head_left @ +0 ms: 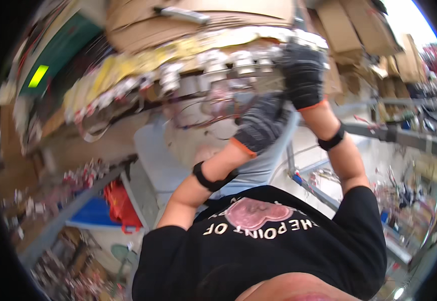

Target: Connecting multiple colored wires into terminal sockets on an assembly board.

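My right hand [302, 75], in a dark grey striped glove with an orange cuff, is at the right end of a row of white plastic fittings [243, 62] along the bench's front edge. Its fingers overlap the white pieces and are smeared by motion, so their grip is unclear. Just below and to the left, my left hand [262, 124], gloved alike, reaches up toward the right wrist. Its fingertips are hidden or blurred. Yellow strips [173, 52] run behind the fittings, and thin wires [193, 118] hang beneath them.
Brown cardboard [143, 22] covers the bench, with a marker pen [182, 15] on it. Cardboard boxes [356, 27] stand at the far right. A grey metal rail [389, 138] runs along the right. Below left are a red bag [122, 203] and a blue panel [95, 210].
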Motion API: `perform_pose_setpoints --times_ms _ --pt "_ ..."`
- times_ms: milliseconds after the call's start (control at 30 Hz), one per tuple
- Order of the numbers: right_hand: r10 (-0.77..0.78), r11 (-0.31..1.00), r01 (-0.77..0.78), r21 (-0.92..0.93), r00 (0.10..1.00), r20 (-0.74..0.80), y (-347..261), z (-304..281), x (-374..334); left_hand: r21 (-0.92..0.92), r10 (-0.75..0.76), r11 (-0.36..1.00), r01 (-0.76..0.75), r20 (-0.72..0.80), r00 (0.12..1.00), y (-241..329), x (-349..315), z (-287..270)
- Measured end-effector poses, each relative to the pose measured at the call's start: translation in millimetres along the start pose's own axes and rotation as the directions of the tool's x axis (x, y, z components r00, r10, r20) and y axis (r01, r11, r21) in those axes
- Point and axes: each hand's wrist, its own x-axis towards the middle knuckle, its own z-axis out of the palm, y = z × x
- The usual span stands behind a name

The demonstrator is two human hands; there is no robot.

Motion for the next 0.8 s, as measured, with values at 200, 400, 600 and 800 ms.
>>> perform_pose_setpoints --times_ms 200,400,600,800 --pt "0.029 0.992 -0.038 0.123 0.997 0.076 12 25 3 -0.191 -0.003 0.977 -0.099 -0.474 0.881 -24 -89 -50" --pt "-0.032 0.999 0.033 -0.012 0.998 0.062 11 17 -6 -0.969 -0.944 0.213 -0.124 -0.237 0.23 -119 -200 -133" --pt "0.047 0.993 -0.028 -0.112 0.984 0.171 5 12 -3 -0.9 -0.849 0.404 -0.164 -0.436 0.297 -224 -198 -220" --pt "0.063 0.996 -0.056 -0.071 0.992 0.11 5 14 1 -0.428 -0.353 0.898 -0.103 -0.839 0.414 -265 -176 -252"
